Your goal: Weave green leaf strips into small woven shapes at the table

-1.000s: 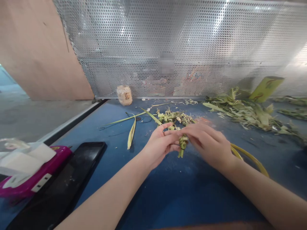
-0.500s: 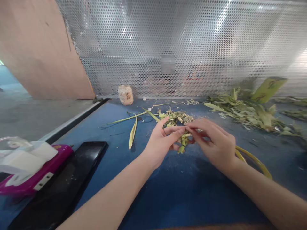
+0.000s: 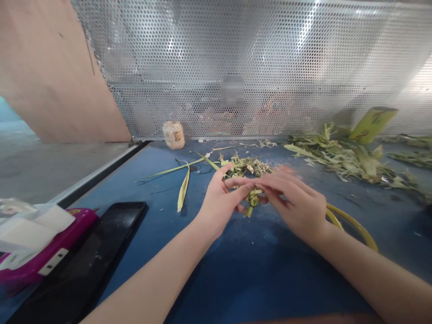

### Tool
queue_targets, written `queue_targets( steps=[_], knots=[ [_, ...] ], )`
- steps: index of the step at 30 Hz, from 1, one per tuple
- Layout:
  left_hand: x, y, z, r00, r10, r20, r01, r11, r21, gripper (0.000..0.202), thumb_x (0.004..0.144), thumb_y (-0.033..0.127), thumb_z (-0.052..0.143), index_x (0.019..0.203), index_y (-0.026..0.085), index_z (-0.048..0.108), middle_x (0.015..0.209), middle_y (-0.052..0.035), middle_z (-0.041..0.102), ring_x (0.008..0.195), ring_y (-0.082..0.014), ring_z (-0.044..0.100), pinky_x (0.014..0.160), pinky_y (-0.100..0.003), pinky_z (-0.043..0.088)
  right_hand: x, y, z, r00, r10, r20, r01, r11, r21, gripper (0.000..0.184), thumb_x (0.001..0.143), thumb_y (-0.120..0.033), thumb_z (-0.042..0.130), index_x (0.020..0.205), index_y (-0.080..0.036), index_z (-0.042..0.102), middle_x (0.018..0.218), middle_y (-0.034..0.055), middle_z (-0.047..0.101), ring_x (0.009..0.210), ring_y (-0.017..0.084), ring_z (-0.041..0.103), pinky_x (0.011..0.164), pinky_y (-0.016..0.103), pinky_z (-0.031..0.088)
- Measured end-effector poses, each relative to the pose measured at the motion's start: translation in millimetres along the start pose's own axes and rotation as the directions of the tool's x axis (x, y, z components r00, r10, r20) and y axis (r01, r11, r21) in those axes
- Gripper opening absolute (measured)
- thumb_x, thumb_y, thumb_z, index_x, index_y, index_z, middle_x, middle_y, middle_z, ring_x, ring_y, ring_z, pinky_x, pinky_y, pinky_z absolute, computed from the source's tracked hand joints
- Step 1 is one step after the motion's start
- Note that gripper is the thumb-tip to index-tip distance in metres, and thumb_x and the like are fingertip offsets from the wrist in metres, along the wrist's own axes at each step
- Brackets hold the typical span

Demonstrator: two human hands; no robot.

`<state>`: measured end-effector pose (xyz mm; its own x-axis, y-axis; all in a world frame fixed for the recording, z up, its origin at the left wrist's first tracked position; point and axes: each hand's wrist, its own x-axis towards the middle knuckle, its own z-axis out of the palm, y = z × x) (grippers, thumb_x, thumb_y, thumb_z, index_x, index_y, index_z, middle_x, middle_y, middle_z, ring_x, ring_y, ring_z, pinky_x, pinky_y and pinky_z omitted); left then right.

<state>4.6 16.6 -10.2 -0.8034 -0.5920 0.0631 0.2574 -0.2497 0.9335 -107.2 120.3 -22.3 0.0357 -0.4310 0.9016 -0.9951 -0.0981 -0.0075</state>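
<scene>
A small plaited piece of green leaf strip [image 3: 252, 199] is held just above the blue table [image 3: 236, 270]. My left hand [image 3: 221, 202] pinches its left side with thumb and fingers. My right hand [image 3: 297, 204] pinches it from the right, fingers closed over its top. A long yellow-green strip [image 3: 351, 222] trails from under my right hand toward the right. Behind my hands lies a heap of cut leaf scraps [image 3: 248, 165].
Loose leaf strips [image 3: 184, 186] lie to the left of my hands. A large leaf pile [image 3: 344, 157] sits at the back right by a perforated metal screen [image 3: 256, 67]. A black phone [image 3: 101, 252] and a pink case [image 3: 40, 261] lie at the front left. A small jar [image 3: 173, 134] stands by the screen.
Both hands have stayed together on the plaited piece, shifting slightly up and away while the fingers rework their pinch. Nothing else has moved.
</scene>
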Motion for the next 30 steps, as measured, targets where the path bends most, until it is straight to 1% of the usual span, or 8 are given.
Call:
queue_targets(
  steps=[5, 9, 11, 17, 20, 23, 26, 30],
  knots=[
    [1.7, -2.6, -0.9, 0.998, 0.059, 0.002, -0.059, 0.998, 0.026, 0.08, 0.066, 0.016, 0.067, 0.132, 0.016, 0.021, 0.076, -0.0006, 0.061, 0.045, -0.0055, 0.048, 0.035, -0.016, 0.042, 0.4, -1.5, -0.8, 1.0, -0.013, 0.002, 0.013, 1.0, 0.0, 0.027, 0.077, -0.008, 0.054, 0.099, -0.024, 0.057, 0.088, -0.0009, 0.066, 0.077, 0.011, 0.061, 0.075, 0.022, 0.05],
    [0.8, -1.4, 0.8, 0.996, 0.087, 0.019, -0.089, 0.994, 0.062, 0.082, 0.069, 0.017, 0.064, 0.133, 0.018, 0.013, 0.083, -0.0021, 0.06, 0.045, -0.0071, 0.05, 0.034, -0.02, 0.046, -0.1, -2.0, -1.9, 1.0, 0.0, -0.002, 0.0, 1.0, 0.008, 0.029, 0.077, -0.008, 0.054, 0.101, -0.025, 0.056, 0.09, -0.0008, 0.065, 0.075, 0.011, 0.061, 0.076, 0.023, 0.05],
    [-0.6, 0.3, 2.2, 0.995, 0.093, 0.029, -0.095, 0.992, 0.086, 0.083, 0.069, 0.016, 0.064, 0.134, 0.019, 0.012, 0.084, -0.0021, 0.059, 0.045, -0.0072, 0.05, 0.034, -0.021, 0.046, 0.1, -2.1, -2.3, 1.0, 0.006, -0.008, -0.006, 1.0, 0.006, 0.031, 0.077, -0.007, 0.054, 0.102, -0.025, 0.056, 0.091, -0.0011, 0.065, 0.072, 0.01, 0.062, 0.077, 0.022, 0.05],
    [-2.6, 2.6, 3.3, 0.991, 0.109, 0.08, -0.118, 0.986, 0.121, 0.083, 0.069, 0.018, 0.064, 0.134, 0.02, 0.012, 0.084, -0.0015, 0.058, 0.048, -0.0081, 0.051, 0.036, -0.02, 0.046, 0.3, -1.4, -2.7, 1.0, 0.001, -0.027, -0.002, 1.0, -0.029, 0.029, 0.076, -0.007, 0.055, 0.099, -0.024, 0.058, 0.088, -0.0004, 0.066, 0.075, 0.012, 0.062, 0.082, 0.026, 0.049],
    [-2.0, 1.2, 1.9, 0.99, 0.116, 0.076, -0.125, 0.984, 0.128, 0.084, 0.069, 0.02, 0.064, 0.134, 0.02, 0.012, 0.084, -0.0022, 0.059, 0.05, -0.0091, 0.053, 0.036, -0.02, 0.045, -0.2, -1.2, -3.0, 0.999, 0.003, -0.033, -0.004, 1.0, -0.031, 0.027, 0.077, -0.008, 0.055, 0.098, -0.024, 0.058, 0.088, 0.0001, 0.066, 0.073, 0.012, 0.061, 0.08, 0.027, 0.049],
    [-2.0, -0.2, 0.9, 0.987, 0.151, 0.06, -0.158, 0.978, 0.137, 0.082, 0.069, 0.021, 0.063, 0.134, 0.02, 0.013, 0.084, -0.0019, 0.059, 0.051, -0.0087, 0.053, 0.036, -0.019, 0.044, 0.1, -2.5, -3.1, 1.0, 0.009, -0.011, -0.008, 1.0, 0.014, 0.027, 0.077, -0.008, 0.054, 0.098, -0.024, 0.057, 0.087, 0.0003, 0.065, 0.071, 0.012, 0.061, 0.075, 0.025, 0.051],
    [-3.3, -0.5, 1.1, 0.982, 0.178, 0.059, -0.185, 0.972, 0.147, 0.08, 0.071, 0.021, 0.062, 0.134, 0.021, 0.013, 0.081, -0.0004, 0.058, 0.046, -0.0065, 0.05, 0.035, -0.018, 0.044, 1.3, -4.3, -3.0, 1.0, 0.017, 0.001, -0.017, 0.998, 0.062, 0.027, 0.078, -0.008, 0.053, 0.098, -0.024, 0.057, 0.085, 0.0005, 0.065, 0.073, 0.012, 0.061, 0.072, 0.026, 0.051],
    [-5.3, 0.0, 2.4, 0.98, 0.186, 0.073, -0.196, 0.968, 0.16, 0.075, 0.074, 0.022, 0.059, 0.133, 0.023, 0.014, 0.084, -0.0008, 0.057, 0.043, -0.0057, 0.049, 0.034, -0.019, 0.045, 2.5, -5.9, -3.5, 1.0, 0.023, -0.012, -0.022, 0.997, 0.075, 0.025, 0.077, -0.008, 0.054, 0.096, -0.023, 0.057, 0.084, 0.0005, 0.065, 0.074, 0.012, 0.061, 0.073, 0.026, 0.051]
  ],
)
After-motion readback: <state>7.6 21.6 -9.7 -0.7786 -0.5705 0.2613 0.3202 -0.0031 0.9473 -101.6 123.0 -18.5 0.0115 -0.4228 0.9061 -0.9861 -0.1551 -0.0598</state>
